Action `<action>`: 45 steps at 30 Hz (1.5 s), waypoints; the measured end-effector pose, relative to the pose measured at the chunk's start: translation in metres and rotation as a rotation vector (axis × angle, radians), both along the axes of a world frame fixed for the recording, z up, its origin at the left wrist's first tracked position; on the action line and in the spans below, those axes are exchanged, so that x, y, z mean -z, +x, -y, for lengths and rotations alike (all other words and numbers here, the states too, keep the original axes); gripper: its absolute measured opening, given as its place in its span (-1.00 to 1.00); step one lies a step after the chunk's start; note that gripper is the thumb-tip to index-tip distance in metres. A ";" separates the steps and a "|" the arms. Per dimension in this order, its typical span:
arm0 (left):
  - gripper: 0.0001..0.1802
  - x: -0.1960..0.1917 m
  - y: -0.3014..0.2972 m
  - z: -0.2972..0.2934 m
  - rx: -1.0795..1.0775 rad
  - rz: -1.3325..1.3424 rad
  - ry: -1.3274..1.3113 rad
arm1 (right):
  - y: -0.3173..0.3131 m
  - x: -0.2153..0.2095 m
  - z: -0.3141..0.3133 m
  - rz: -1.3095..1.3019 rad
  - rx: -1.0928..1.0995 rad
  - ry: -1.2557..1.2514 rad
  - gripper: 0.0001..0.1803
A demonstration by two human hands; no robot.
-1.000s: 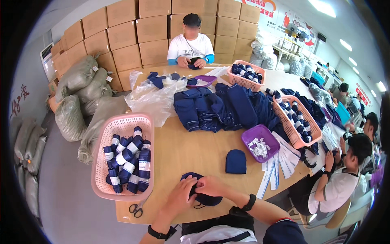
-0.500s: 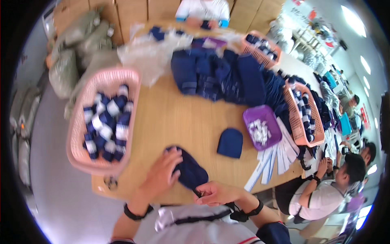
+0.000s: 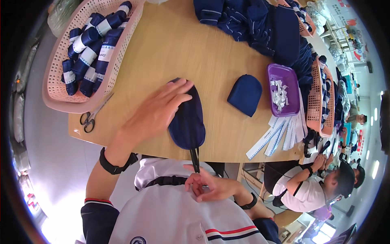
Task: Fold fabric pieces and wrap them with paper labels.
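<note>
An elongated navy fabric piece [image 3: 187,122] with rounded ends lies on the table in front of me. My left hand [image 3: 156,110] rests over its far end and left side, fingers stretched out. From the near end a black strap loop [image 3: 195,156] runs past the table edge towards my body. There my right hand [image 3: 211,185] has its fingers curled, with the loop's end at its index finger. To the right, a dome-shaped navy fabric piece [image 3: 245,95] lies flat on the wood.
A pink basket [image 3: 48,91] of banded navy rolls stands left, with scissors [image 3: 89,120] beside it. On the right are a purple tray [image 3: 294,107] of white slips, rulers [image 3: 264,140], another pink basket [image 3: 315,101] and a navy fabric heap [image 3: 260,30]. A co-worker [image 3: 300,183] sits right.
My view has tipped down and closer. My right hand has drawn back from the fabric towards my body, and the strap is now stretched out. The left hand stays on the fabric.
</note>
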State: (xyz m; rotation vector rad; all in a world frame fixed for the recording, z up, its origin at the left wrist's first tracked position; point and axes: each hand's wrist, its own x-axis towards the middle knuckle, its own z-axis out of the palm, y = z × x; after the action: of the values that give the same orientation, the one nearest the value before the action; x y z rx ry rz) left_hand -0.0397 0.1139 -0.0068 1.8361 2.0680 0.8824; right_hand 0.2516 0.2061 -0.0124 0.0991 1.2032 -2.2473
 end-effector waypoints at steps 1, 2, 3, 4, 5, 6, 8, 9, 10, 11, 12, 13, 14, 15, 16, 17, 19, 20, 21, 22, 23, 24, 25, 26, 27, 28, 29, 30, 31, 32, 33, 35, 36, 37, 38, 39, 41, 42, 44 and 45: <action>-0.52 -0.001 0.003 -0.001 -0.057 0.025 0.003 | 0.001 0.001 0.003 0.007 0.005 -0.007 0.14; -0.52 0.000 0.004 -0.001 -0.052 0.032 -0.003 | 0.002 0.002 0.006 0.005 0.030 -0.013 0.16; -0.51 0.000 0.005 -0.001 -0.063 0.033 -0.010 | 0.003 0.003 0.009 0.002 0.056 -0.018 0.19; -0.50 0.001 0.005 -0.001 -0.075 0.033 -0.016 | 0.003 0.003 0.010 0.008 0.060 -0.024 0.19; -0.50 0.002 0.005 0.000 -0.071 0.038 -0.021 | 0.002 0.004 0.010 -0.023 0.045 -0.002 0.18; -0.48 0.004 0.004 0.001 -0.061 -0.008 -0.017 | 0.001 0.004 0.010 -0.054 0.030 0.020 0.17; -0.45 0.005 0.003 0.000 -0.050 -0.049 -0.011 | 0.002 0.006 0.007 -0.052 0.009 0.029 0.16; -0.46 0.004 0.003 0.000 -0.049 -0.078 -0.018 | 0.002 0.006 0.006 -0.057 -0.016 0.039 0.15; -0.46 0.004 0.003 0.000 -0.050 -0.110 -0.025 | 0.000 0.006 0.004 -0.053 -0.017 0.037 0.15; -0.46 0.003 0.002 0.000 -0.052 -0.106 -0.026 | -0.003 0.003 0.003 -0.037 -0.051 0.078 0.13; -0.46 0.002 0.002 0.000 -0.045 -0.097 -0.036 | -0.004 0.002 0.002 -0.021 -0.085 0.118 0.12; -0.44 0.002 0.001 0.000 -0.036 -0.089 -0.046 | -0.005 0.003 0.002 -0.018 -0.086 0.115 0.12; -0.44 0.001 0.002 0.000 -0.035 -0.086 -0.049 | -0.006 0.003 0.002 -0.021 -0.095 0.135 0.10; -0.39 -0.001 0.005 -0.001 -0.043 -0.039 -0.057 | -0.006 0.004 0.002 -0.025 -0.104 0.155 0.08; -0.33 -0.002 0.007 -0.001 -0.052 0.009 -0.065 | -0.007 0.003 0.003 -0.021 -0.105 0.152 0.08; -0.33 -0.002 0.008 0.000 -0.052 0.013 -0.067 | -0.008 0.001 0.004 -0.007 -0.112 0.162 0.07; -0.23 -0.001 0.010 0.001 -0.064 -0.013 -0.074 | -0.010 -0.002 0.004 0.011 -0.116 0.169 0.07; -0.23 -0.001 0.010 0.000 -0.061 -0.009 -0.077 | -0.012 -0.004 0.004 0.035 -0.133 0.170 0.07; -0.18 -0.001 0.010 0.000 -0.059 -0.013 -0.086 | -0.013 -0.006 0.004 0.059 -0.151 0.170 0.08; -0.14 -0.001 0.010 0.000 -0.059 -0.018 -0.093 | -0.014 -0.007 0.004 0.062 -0.151 0.170 0.08; -0.14 -0.001 0.011 0.000 -0.059 -0.015 -0.093 | -0.015 -0.009 0.004 0.037 -0.153 0.203 0.08; -0.09 -0.002 0.011 0.000 -0.061 -0.010 -0.093 | -0.016 -0.010 0.004 0.011 -0.156 0.236 0.07; -0.04 -0.002 0.012 0.001 -0.063 -0.004 -0.094 | -0.015 -0.011 0.005 0.015 -0.156 0.235 0.07; -0.04 -0.004 0.013 0.000 -0.062 -0.001 -0.095 | -0.013 -0.012 0.007 -0.030 -0.134 0.272 0.07; 0.00 -0.006 0.013 0.000 -0.061 0.012 -0.099 | -0.013 -0.013 0.008 -0.076 -0.111 0.309 0.07; 0.05 -0.006 0.014 -0.002 -0.052 0.027 -0.101 | -0.014 -0.018 0.007 -0.067 -0.106 0.311 0.07; 0.05 -0.007 0.014 0.000 -0.056 0.027 -0.107 | -0.019 -0.025 0.005 -0.052 -0.146 0.334 0.07; 0.07 -0.008 0.015 0.001 -0.057 0.029 -0.114 | -0.025 -0.032 0.003 -0.036 -0.186 0.357 0.07; 0.10 -0.008 0.015 0.001 -0.057 0.033 -0.117 | -0.028 -0.039 0.001 -0.034 -0.187 0.355 0.07; 0.10 -0.007 0.015 0.002 -0.058 0.034 -0.119 | -0.032 -0.047 0.000 -0.040 -0.174 0.356 0.03; 0.11 -0.006 0.014 0.002 -0.056 0.029 -0.117 | -0.036 -0.052 -0.002 -0.046 -0.161 0.357 0.00; 0.13 -0.006 0.014 0.002 -0.052 0.025 -0.114 | -0.046 -0.062 -0.005 -0.040 -0.184 0.398 -0.04; 0.13 -0.006 0.014 0.002 -0.051 0.026 -0.115 | -0.050 -0.065 -0.006 -0.038 -0.208 0.439 -0.07; 0.14 -0.006 0.014 0.002 -0.051 0.027 -0.116 | -0.053 -0.068 -0.007 -0.037 -0.208 0.439 -0.07; 0.14 -0.006 0.014 0.002 -0.051 0.028 -0.116 | -0.056 -0.070 -0.008 -0.014 -0.222 0.464 -0.09; 0.15 -0.006 0.014 0.002 -0.049 0.029 -0.118 | -0.058 -0.072 -0.008 0.008 -0.237 0.488 -0.11; 0.15 -0.006 0.014 0.002 -0.048 0.028 -0.122 | -0.059 -0.077 -0.009 -0.034 -0.196 0.579 -0.23; 0.16 -0.005 0.014 0.002 -0.046 0.023 -0.116 | -0.060 -0.079 -0.010 -0.078 -0.153 0.670 -0.33; 0.16 -0.004 0.014 0.002 -0.037 0.017 -0.115 | -0.068 -0.082 -0.011 -0.102 -0.034 0.846 -0.51; 0.20 -0.004 0.014 0.002 -0.044 0.019 -0.115 | -0.074 -0.083 -0.013 -0.127 0.085 1.024 -0.68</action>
State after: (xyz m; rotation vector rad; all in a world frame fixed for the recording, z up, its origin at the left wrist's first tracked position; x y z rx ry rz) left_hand -0.0258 0.1118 -0.0027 1.7236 2.1083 0.7709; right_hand 0.1778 0.2195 0.0711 0.4023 2.3277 -1.4907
